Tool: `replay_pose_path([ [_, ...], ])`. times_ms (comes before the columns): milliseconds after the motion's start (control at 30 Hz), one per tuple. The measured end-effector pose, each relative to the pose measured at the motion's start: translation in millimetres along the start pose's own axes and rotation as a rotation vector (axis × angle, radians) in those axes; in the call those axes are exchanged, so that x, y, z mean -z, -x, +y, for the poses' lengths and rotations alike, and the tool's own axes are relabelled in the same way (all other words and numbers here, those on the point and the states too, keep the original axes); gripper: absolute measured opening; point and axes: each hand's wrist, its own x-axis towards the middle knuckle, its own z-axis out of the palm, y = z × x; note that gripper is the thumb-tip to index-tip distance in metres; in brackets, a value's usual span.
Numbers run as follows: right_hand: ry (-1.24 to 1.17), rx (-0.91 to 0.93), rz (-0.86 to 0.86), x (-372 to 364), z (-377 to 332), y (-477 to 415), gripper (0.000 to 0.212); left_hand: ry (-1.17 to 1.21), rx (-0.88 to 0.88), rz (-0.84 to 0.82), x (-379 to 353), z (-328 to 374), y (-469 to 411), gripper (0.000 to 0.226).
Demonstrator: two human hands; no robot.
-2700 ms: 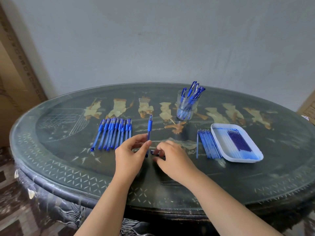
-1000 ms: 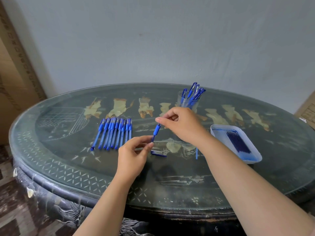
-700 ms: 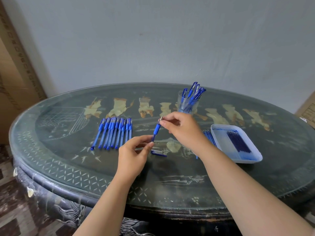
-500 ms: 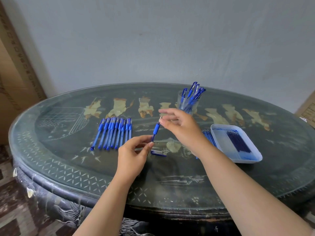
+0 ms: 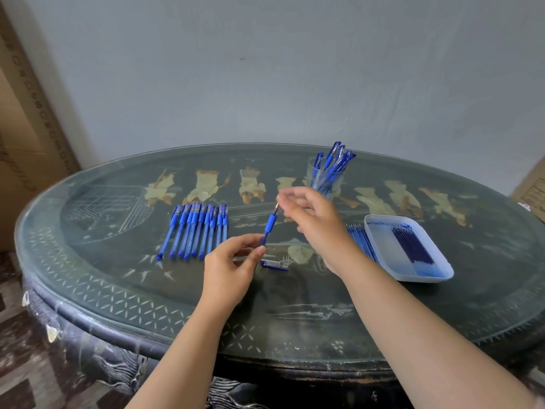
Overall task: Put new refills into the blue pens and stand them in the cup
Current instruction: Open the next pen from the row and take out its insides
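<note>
Seen from the head, the left hand [image 5: 230, 267] pinches in its fingers the lower end of one blue pen [image 5: 269, 224] tilted over the bench [image 5: 324, 305], the blurred right hand [image 5: 315, 222] at its tip, grip unclear, while roughly nine pens [image 5: 197, 231] lie in a row left, one cup [image 5: 324, 180] behind, one tray [image 5: 380, 231] right.

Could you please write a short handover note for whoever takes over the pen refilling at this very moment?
The left hand pinches the lower barrel of an uncapped blue pen, tip pointing up and away.
The right hand is at the pen's tip. Its fingers are blurred, so the grip is unclear.
A loose cap lies on the table beside the left hand.
Done: several finished pens stand in the cup.
Left: finish and cap this pen, stand it in the cup, then do the row of pens lying on the left.
Spare refills lie beside the white tray, with darker refills in it.
</note>
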Motion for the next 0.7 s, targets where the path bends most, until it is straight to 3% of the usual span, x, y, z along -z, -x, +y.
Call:
replay_pose_path([
  [100,0.055,0.019,-0.012,0,-1,1,0.01,-0.01,-0.009,-0.014,0,1,0,0.024],
  [200,0.094,0.004,0.086,-5,-1,0,0.025,-0.005,-0.015,0.007,-1,1,1,0.024],
  [300,-0.002,-0.03,-0.011,-4,0,0,0.033,0.008,-0.004,0.008,0,1,1,0.024],
  [367,-0.018,-0.014,-0.079,-4,0,1,0.023,0.003,-0.008,0.002,0,0,1,0.024],
  [467,-0.002,-0.013,0.03,-7,2,1,0.009,-0.011,-0.023,0.002,-1,0,1,0.026],
  [600,-0.07,-0.069,0.122,-12,2,1,0.031,-0.029,-0.05,0.007,-2,0,1,0.025],
  [700,-0.152,-0.105,0.072,-13,-2,1,0.031,-0.029,-0.038,0.012,-2,-3,0,0.023],
])
